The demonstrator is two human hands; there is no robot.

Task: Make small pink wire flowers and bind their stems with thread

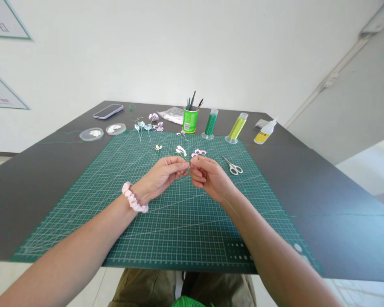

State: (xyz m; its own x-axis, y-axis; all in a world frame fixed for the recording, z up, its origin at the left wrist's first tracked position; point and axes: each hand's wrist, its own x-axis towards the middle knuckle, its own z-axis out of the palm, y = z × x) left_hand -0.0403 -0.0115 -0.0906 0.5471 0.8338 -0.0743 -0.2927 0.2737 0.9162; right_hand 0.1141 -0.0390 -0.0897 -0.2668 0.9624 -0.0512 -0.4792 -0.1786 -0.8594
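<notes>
Over the green cutting mat (179,221), my two hands meet with their fingertips almost touching. My left hand (166,172), with a pink scrunchie (134,197) round its wrist, pinches the thin green stem of a small white-and-lilac flower (181,150), whose head points away from me. My right hand (209,175) is closed beside it, thumb against forefinger; what it pinches is too small to make out. Just beyond lie pale pink petal pieces (200,152) and a cream flower (158,147). White-handled scissors (233,166) rest to the right of my right hand.
Wired blue flowers (143,126) and purple ones (158,126) lie at the mat's far edge. Behind stand a green can of tools (190,120), green thread (211,124), yellow-green thread (237,128) and a glue bottle (265,132). Shallow dishes (91,134) and a phone (108,111) are far left.
</notes>
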